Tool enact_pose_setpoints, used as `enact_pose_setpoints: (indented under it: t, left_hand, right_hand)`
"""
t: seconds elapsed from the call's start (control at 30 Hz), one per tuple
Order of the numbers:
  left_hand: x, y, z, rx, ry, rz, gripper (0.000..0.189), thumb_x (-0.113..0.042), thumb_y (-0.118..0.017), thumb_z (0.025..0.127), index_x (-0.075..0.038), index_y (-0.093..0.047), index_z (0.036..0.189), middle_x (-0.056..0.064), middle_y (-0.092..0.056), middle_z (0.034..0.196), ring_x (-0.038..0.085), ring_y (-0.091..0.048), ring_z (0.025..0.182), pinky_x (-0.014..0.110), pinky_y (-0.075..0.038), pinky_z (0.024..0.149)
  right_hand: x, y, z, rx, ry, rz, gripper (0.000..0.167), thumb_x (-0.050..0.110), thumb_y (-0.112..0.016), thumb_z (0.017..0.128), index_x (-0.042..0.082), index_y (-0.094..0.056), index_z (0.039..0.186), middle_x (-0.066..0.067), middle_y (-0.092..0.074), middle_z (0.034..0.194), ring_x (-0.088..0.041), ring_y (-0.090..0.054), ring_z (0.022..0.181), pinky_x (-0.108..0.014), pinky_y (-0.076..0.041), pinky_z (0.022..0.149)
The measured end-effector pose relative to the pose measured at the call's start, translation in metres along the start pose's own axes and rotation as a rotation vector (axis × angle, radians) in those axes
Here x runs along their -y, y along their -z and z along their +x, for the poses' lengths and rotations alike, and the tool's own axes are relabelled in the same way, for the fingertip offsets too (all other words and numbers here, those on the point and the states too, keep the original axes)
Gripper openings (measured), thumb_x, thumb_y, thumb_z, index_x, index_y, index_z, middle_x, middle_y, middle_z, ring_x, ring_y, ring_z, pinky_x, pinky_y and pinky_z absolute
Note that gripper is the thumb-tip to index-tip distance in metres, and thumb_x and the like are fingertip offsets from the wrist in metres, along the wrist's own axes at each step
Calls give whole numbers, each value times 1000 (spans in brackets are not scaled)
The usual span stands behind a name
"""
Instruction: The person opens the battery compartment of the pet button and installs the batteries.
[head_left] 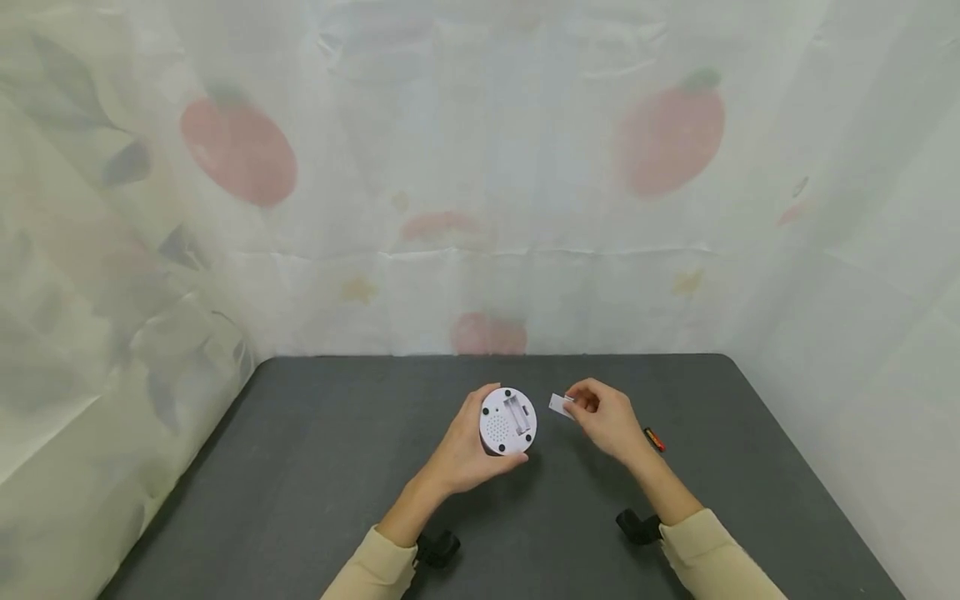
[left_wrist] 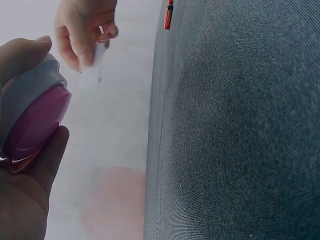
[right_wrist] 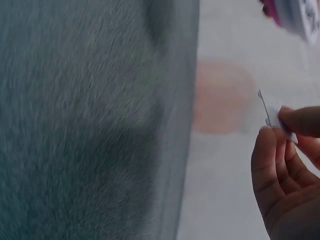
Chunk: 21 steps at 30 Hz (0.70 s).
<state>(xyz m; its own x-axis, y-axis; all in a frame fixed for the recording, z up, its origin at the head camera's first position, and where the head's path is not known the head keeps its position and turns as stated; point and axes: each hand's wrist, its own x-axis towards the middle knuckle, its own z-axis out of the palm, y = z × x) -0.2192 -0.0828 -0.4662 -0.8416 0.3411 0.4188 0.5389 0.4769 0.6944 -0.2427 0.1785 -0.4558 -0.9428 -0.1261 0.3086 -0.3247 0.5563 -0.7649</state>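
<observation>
My left hand grips a round white device by its rim, its underside turned up toward the head camera. On that underside are speaker holes, dark rubber feet and an uncovered battery compartment. The device's other side shows pink in the left wrist view. To the right of it, apart from the device, my right hand pinches a small white battery cover between thumb and fingers. Small clips stand along the cover's edge in the right wrist view.
A red and black battery lies on the dark grey table, just right of my right wrist. Black camera mounts sit at both wrists, close above the table. A pale printed curtain hangs behind the table and along its sides.
</observation>
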Motion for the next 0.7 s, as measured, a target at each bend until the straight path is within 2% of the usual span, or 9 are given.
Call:
enact_pose_setpoints:
  t: [0.1,0.27,0.4,0.7]
  left_hand:
    - [0,1,-1,-5,3,-6,102,-31,-94,69,-14,-37,151,4,-51,138,17,-54,117,44,-46,99]
    - [0,2,-2,-19,13,-29,101,-31,-95,68,-17,-38,151,1,-51,138,16,-54,117,44,-45,99]
    - [-1,1,-3,-18,20,-36,101,-32,-94,69,-18,-36,151,0,-50,139,16,-54,117,43,-45,99]
    - [0,0,-4,-15,28,-64,101,-32,-94,69,-18,-36,151,-2,-50,139,15,-54,118,43,-45,100]
  right_hand:
    - [-9,-2,8,39,12,-41,12,13,-76,93,8,-70,103,2,-58,76,-14,-53,58,-30,-45,56]
    - [-23,-8,21,86,-17,-67,11,14,-75,93,9,-70,101,2,-57,78,-16,-51,65,-33,-44,61]
    - [-33,-14,31,123,-40,-73,10,12,-74,93,8,-69,100,0,-57,77,-17,-51,64,-33,-43,61]
    - [-48,-25,41,166,-16,-146,6,6,-73,92,5,-69,96,0,-54,74,-14,-49,66,-32,-40,64]
